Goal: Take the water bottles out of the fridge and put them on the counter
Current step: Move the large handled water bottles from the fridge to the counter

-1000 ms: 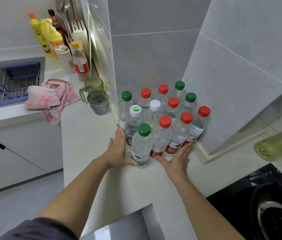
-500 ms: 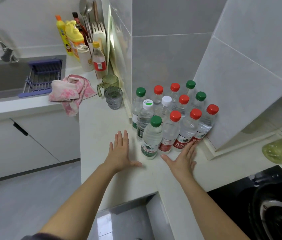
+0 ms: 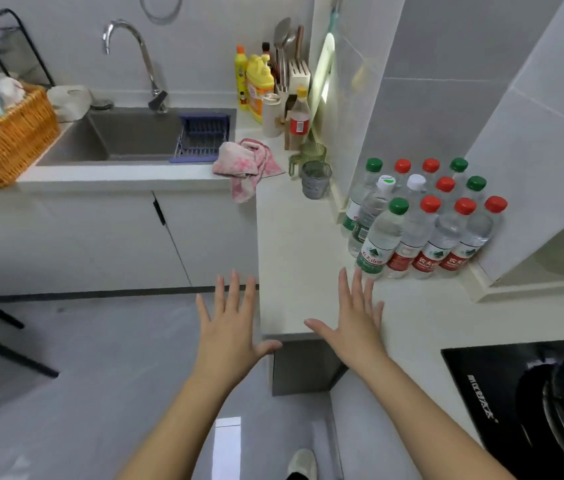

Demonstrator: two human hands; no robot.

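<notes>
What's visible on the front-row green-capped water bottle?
The green-capped bottle is clear plastic and looks full, with a green screw cap and a printed, partly green label low on its body. It stands upright on the white counter, at the left end of the front row, close against a red-capped bottle beside it. The right hand lies open, fingertips near its base, not gripping it.

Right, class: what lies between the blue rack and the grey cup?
A pink cloth, draped over the counter edge between rack and cup; head view.
</notes>
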